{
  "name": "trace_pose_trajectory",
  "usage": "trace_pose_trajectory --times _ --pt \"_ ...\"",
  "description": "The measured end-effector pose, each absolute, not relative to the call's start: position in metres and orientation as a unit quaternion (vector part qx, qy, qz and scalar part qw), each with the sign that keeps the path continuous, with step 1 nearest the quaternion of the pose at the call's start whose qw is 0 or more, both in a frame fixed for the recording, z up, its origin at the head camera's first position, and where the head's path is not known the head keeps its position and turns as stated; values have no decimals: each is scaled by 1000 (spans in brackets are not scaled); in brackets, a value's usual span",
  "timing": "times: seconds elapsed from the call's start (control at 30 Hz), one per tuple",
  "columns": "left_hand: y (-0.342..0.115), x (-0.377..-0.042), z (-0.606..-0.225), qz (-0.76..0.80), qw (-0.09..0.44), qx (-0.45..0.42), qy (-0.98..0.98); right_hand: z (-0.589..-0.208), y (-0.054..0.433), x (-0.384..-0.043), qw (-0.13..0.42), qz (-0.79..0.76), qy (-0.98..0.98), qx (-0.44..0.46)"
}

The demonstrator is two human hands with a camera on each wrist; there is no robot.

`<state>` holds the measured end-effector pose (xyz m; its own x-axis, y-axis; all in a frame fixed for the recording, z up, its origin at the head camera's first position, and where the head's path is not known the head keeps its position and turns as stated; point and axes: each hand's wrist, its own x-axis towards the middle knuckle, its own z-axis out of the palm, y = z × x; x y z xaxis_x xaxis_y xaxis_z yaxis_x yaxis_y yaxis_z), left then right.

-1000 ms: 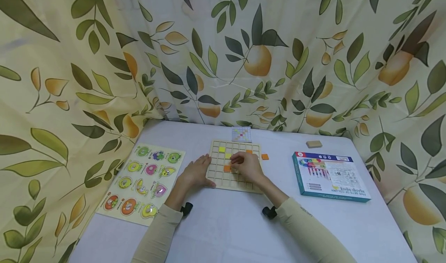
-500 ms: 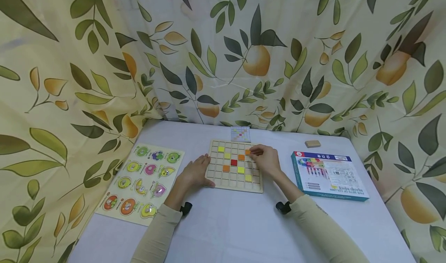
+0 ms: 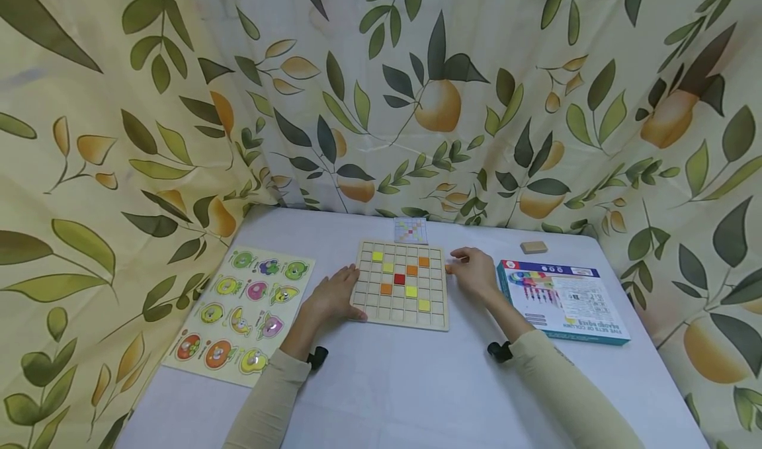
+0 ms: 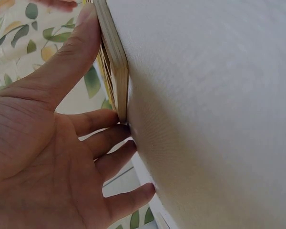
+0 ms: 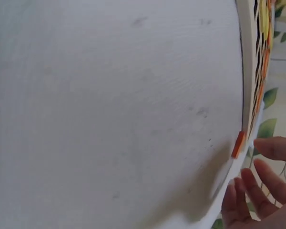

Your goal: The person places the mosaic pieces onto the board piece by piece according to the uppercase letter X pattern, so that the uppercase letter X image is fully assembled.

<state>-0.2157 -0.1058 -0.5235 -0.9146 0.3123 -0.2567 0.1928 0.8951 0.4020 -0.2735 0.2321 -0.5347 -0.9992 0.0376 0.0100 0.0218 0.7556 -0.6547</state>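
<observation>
A wooden grid board (image 3: 367, 301) lies mid-table, with a red tile (image 3: 399, 279), several yellow tiles and three orange tiles on its squares. My left hand (image 3: 330, 296) rests at the board's left edge, thumb and fingers spread. In the left wrist view the thumb lies along the board's side and the fingertips touch the tabletop. To the right of the board, my right hand (image 3: 474, 274) hovers with fingers loosely bent. A loose orange tile (image 5: 238, 144) sits on the table by the board's edge, just short of the right thumb and fingertips.
A small printed pattern card (image 3: 411, 231) lies behind the board. Left of it is a fruit picture puzzle board (image 3: 241, 313). On the right are a flat teal-edged box (image 3: 565, 300) and a small wooden block (image 3: 534, 246). A patterned curtain (image 3: 381, 92) surrounds the table.
My right hand has moved from the middle of the board, past its upper right, to the loose orange tile at the right. The left hand has stayed at the board's edge.
</observation>
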Motion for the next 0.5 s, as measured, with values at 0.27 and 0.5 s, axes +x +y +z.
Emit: trace_pose_trajectory --times 0.27,0.5 --pt "-105 -215 -524 185 159 134 960 -542 242 -273 -16 328 -944 -12" --pt "-106 -214 -523 187 160 134 960 -543 244 -273 -7 328 -945 14"
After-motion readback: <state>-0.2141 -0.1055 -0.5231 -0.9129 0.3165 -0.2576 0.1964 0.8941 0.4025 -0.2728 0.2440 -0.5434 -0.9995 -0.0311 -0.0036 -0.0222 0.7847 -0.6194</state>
